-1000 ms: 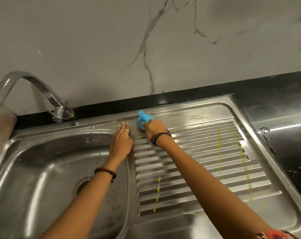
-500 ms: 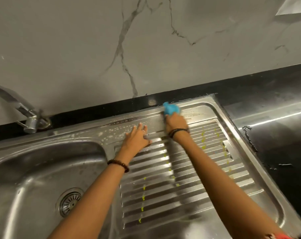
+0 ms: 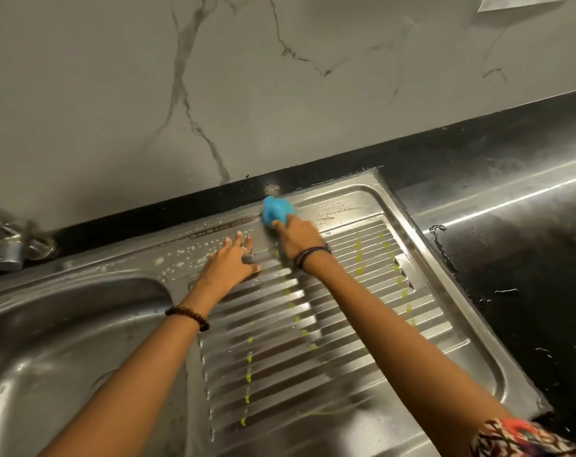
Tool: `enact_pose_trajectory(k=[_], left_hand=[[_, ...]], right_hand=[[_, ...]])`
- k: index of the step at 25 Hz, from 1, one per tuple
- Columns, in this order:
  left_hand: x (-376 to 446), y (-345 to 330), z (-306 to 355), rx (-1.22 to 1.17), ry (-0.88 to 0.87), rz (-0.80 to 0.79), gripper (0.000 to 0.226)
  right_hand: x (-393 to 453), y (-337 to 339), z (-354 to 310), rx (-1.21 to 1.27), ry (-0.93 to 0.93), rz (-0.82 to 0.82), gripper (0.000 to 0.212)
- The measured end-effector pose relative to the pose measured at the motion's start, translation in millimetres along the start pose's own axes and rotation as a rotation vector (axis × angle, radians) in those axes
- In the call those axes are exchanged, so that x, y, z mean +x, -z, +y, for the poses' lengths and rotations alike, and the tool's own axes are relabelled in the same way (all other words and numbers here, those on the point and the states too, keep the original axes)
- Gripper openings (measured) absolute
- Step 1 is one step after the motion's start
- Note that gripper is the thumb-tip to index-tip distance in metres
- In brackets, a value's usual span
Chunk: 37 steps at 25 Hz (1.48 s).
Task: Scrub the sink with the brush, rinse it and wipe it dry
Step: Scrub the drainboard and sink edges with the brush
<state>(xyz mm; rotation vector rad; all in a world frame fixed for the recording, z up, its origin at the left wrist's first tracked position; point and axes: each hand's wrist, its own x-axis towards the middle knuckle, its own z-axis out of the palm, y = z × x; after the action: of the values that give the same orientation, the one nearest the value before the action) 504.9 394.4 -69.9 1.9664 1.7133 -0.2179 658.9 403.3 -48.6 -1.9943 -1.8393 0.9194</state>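
There, right hand around brush.

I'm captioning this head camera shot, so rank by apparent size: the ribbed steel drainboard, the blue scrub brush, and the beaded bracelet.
1. Ribbed steel drainboard, by far.
2. Blue scrub brush, gripped by the right hand.
3. Beaded bracelet, slightly smaller, though nearer the camera.

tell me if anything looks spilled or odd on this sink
Yellow-green liquid sits in dotted lines across the drainboard ridges, not yet scrubbed in. White suds speckle the back rim. The right hand holds the blue brush there.
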Motion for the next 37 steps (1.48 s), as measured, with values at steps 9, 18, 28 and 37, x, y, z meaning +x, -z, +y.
enact_pose_trajectory(k=[9,18,28,37], left_hand=[[3.6,-1.4,-0.7,-0.005,-0.007,-0.007,0.074],[-72.4,2.3,-44.3,-0.507,-0.049,0.197,0.044],[-385.6,-54.6,-282.9,-0.385,0.629,1.074,0.028],[-462.7,-72.1,-410.3,-0.544,0.706,0.851,0.068]], right_hand=[[7.5,84.1,99.4,-0.188,-0.384,0.304,0.042],[-67.9,29.3,-35.6,0.582,-0.383,-0.246,0.035],[-237.9,-177.6,-266.8,0.293,0.342,-0.644,0.014],[-295.2,-319.6,-426.2,-0.125,0.802,-0.525,0.046]])
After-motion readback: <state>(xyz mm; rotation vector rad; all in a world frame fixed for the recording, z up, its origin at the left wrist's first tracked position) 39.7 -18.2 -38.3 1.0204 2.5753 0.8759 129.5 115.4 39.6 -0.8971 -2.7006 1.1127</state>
